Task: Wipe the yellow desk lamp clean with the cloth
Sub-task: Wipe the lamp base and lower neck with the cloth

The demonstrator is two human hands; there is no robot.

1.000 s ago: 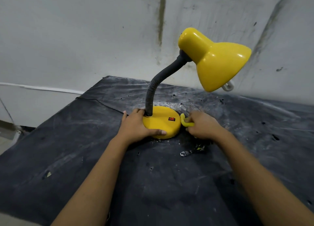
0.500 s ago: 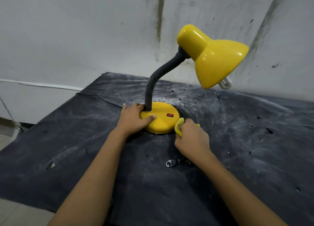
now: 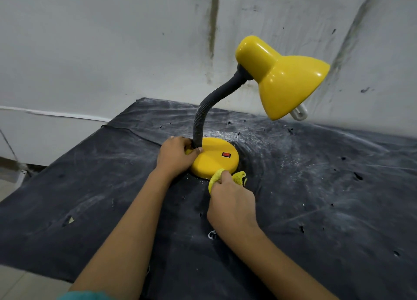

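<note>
The yellow desk lamp (image 3: 282, 81) is stood on a dusty black sheet (image 3: 327, 187), and its round base (image 3: 212, 164) is taken as landmark. At the base's left edge, the foot of the grey gooseneck (image 3: 199, 119) is gripped by the left hand (image 3: 174, 156), thumb in front. Against the base's near rim, a bunched yellow cloth (image 3: 239, 178) is pressed, clenched in the curled fingers of the right hand (image 3: 230, 201). On the base's top, a red switch (image 3: 226, 155) is set. Above and right of the base, the shade (image 3: 293, 92) is tilted downward.
</note>
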